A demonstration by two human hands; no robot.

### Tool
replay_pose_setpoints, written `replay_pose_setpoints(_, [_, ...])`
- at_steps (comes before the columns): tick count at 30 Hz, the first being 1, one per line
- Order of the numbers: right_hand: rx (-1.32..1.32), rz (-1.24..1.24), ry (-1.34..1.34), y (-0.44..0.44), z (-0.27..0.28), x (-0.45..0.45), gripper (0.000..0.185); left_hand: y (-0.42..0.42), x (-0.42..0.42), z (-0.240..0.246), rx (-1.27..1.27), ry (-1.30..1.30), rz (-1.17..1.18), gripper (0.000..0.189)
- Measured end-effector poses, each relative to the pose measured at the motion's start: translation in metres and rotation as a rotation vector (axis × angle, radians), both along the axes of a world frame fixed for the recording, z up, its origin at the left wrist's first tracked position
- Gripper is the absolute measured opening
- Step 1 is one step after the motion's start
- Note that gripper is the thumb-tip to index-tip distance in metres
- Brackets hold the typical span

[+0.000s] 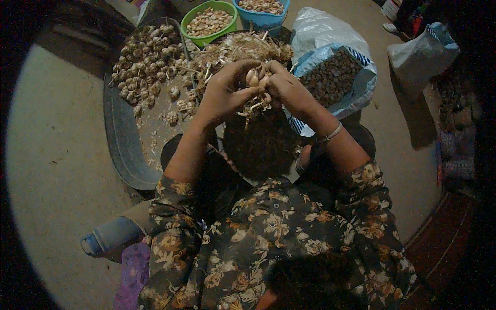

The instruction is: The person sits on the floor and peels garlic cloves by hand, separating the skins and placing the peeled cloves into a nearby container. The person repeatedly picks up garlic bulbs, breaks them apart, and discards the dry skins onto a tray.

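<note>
Between both hands, above a heap of dry garlic skins and stalks (pixel 232 48), is a partly opened garlic bulb (pixel 254 78). My left hand (pixel 232 87) curls around its left side, thumb underneath. The fingers of my right hand (pixel 281 83) press on its right side; their tips are partly hidden. Whole garlic bulbs (pixel 145 58) are piled in a large metal tub (pixel 116 139) at the left, with a few loose ones nearer to me. A blue and white sack (pixel 372 83) at the right holds many small brownish pieces, too dim to name surely.
Beyond the heap, a green basin (pixel 186 17) and a blue bucket (pixel 285 17) hold separated garlic cloves. A white plastic sack (pixel 325 31) lies behind the open one. Another sack (pixel 422 50) stands farther right, near a person's foot (pixel 390 28). A blue-grey bottle (pixel 112 236) lies at lower left.
</note>
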State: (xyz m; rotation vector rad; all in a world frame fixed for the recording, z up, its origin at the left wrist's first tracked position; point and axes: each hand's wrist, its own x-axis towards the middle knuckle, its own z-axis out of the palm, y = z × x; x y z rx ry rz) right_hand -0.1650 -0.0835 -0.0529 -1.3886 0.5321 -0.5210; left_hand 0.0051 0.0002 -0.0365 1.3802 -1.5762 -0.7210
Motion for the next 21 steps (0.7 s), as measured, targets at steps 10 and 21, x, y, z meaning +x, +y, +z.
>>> replay_pose_setpoints(10, [-0.252,-0.121,0.194,-0.001,0.001,0.002,0.029,0.001,0.005,0.003,-0.205,-0.252,0.105,0.043])
replay_pose_setpoints(21, [-0.357,0.002,0.208,-0.008,-0.009,-0.016,0.024,-0.002,-0.003,-0.003,-0.171,-0.17,-0.038,0.047])
